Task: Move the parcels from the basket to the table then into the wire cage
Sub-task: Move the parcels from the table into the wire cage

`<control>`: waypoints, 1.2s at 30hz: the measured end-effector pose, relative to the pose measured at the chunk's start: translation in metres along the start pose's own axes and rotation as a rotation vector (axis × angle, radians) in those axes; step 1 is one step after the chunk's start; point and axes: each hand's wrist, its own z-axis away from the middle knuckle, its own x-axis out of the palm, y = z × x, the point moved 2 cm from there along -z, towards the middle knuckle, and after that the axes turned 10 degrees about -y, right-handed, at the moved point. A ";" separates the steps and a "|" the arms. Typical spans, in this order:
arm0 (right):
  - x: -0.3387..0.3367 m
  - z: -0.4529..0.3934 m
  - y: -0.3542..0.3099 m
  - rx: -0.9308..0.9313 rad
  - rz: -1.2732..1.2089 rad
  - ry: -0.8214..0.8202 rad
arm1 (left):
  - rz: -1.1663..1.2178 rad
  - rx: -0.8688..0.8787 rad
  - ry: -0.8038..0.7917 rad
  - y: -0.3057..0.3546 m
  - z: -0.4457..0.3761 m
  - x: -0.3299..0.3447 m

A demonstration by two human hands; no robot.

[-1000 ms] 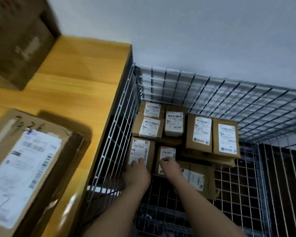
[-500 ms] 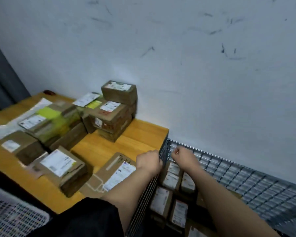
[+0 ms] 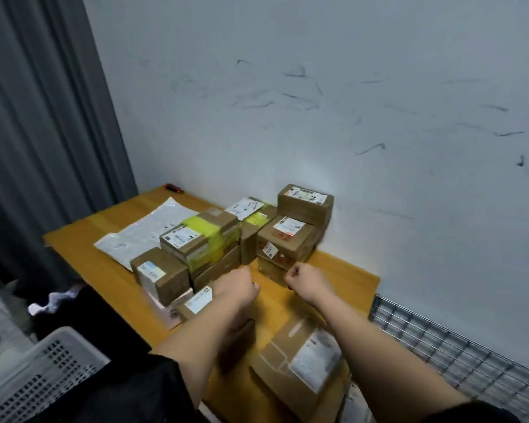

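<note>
Both hands hang over the middle of the wooden, honey-coloured surface (image 3: 110, 254), fingers curled into loose fists and holding nothing. The left hand (image 3: 237, 286) sits just left of centre in the frame, above a small brown cardboard parcel with a white label (image 3: 197, 302); whether it touches that parcel cannot be told. The right hand (image 3: 306, 280) is a little to its right, close to the base of a stack of brown cardboard boxes (image 3: 287, 242) that stands against the wall.

Above that stack, highest in the pile, lies a brown box with a long white label on its top (image 3: 306, 203). To the left of the stack sits a brown box banded with yellow-green tape (image 3: 202, 239), and in front of it a squat brown box with a pale label on its near face (image 3: 161, 274). Further left, a flat white plastic mailer bag (image 3: 144, 230) lies on the bare wood.

At the lower centre of the frame, between the two forearms, rests a larger flat brown cardboard parcel with a white shipping label (image 3: 300, 361). The silver wire cage (image 3: 458, 346) shows at the lower right, its top rim just beside the surface's right end. A white perforated plastic basket (image 3: 40, 370) fills the lower left corner. A grey curtain (image 3: 43, 117) hangs along the left side, and a scuffed pale wall (image 3: 318, 102) covers the upper right.
</note>
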 end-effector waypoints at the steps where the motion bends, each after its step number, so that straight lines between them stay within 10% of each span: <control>1: 0.013 -0.006 -0.014 0.001 0.008 -0.016 | 0.036 -0.026 -0.016 -0.017 -0.006 -0.001; 10: 0.113 -0.055 -0.073 0.152 0.098 -0.187 | 0.729 -0.408 -0.199 -0.146 -0.041 0.045; 21: 0.163 -0.076 -0.058 0.315 0.056 -0.327 | 1.377 -0.612 -0.677 -0.137 -0.033 0.096; 36: 0.132 -0.054 -0.048 0.316 -0.387 0.025 | 1.433 -0.460 -0.275 -0.107 -0.044 0.071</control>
